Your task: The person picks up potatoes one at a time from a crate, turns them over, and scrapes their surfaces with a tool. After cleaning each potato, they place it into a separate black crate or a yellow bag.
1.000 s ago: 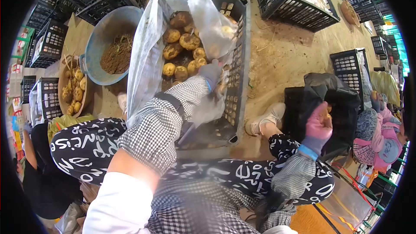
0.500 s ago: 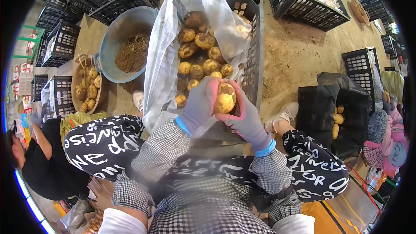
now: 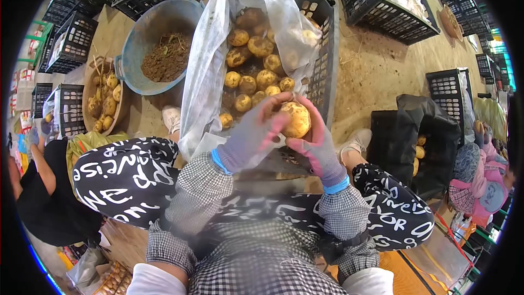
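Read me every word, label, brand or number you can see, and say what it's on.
"eise": left trouser leg.
"OR": right trouser leg.
The trousers' other lettering is too broken up by folds to read surely.
Red-and-white packs, far left: print too small.
Pink apron, far right: patch too blurred.
I can read no brand or number.

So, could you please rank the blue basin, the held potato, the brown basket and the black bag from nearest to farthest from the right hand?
1. Held potato, in the right hand
2. Black bag, on the right
3. Blue basin, on the left
4. Brown basket, farther left
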